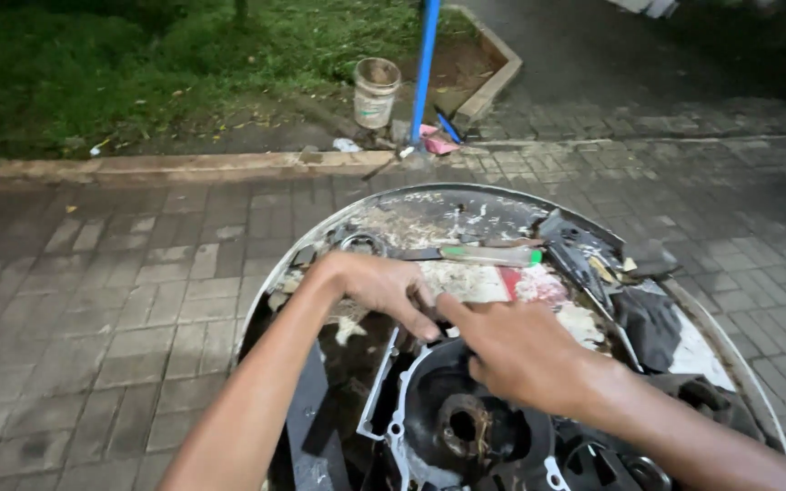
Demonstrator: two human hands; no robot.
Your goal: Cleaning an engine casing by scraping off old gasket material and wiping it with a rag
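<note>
Both hands are empty with fingers loosely spread: the left hand (379,286) and right hand (520,355) rest on the round black engine cover (466,423), low inside the scooter shell (502,205). The cover looks rigid, heavy and greasy; its rim seems the surest hold. A white bucket (376,91) stands well beyond the shell.

Two hands show, a left hand (379,286) and a right hand (516,350), over one opened scooter body (466,209). One green-tipped tool (488,255) lies across it. Beyond stand one pale bucket (376,92) and one blue pole (426,68).
</note>
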